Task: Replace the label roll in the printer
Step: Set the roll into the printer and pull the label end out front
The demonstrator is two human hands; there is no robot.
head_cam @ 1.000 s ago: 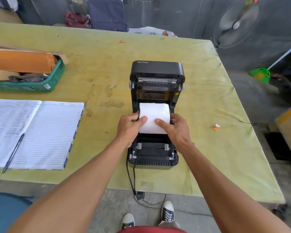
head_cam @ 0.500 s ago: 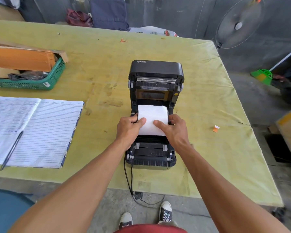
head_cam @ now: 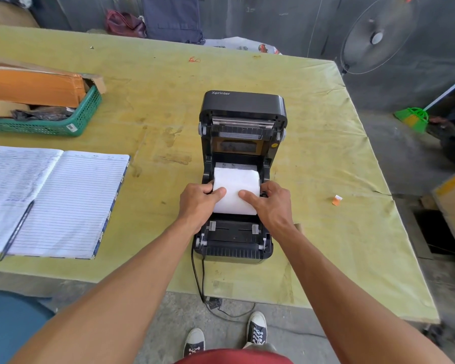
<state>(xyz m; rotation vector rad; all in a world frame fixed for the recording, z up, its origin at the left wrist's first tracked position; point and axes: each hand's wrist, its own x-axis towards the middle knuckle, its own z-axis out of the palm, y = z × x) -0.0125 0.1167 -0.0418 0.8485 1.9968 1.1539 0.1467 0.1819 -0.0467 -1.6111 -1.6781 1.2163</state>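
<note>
A black label printer [head_cam: 243, 106] stands on the yellow-green table [head_cam: 313, 153] with its lid swung up and back. A white label roll [head_cam: 235, 182] sits in the open bay. My left hand [head_cam: 199, 203] grips the roll's left end, thumb lying on the paper. My right hand [head_cam: 272, 204] grips the right end the same way. The printer's front paper guides [head_cam: 233, 228] show just below the roll. Its black cable [head_cam: 199, 274] hangs over the table's near edge.
An open lined notebook [head_cam: 63, 200] with a pen [head_cam: 16, 229] lies at the left. Behind it stands a green basket [head_cam: 84, 116] holding a cardboard box. A small orange scrap [head_cam: 336, 200] lies at the right. A fan [head_cam: 376, 35] stands beyond the far right corner.
Both hands stay on the roll in the bay with no clear shift; the small displacement of the scene looks like camera movement.
</note>
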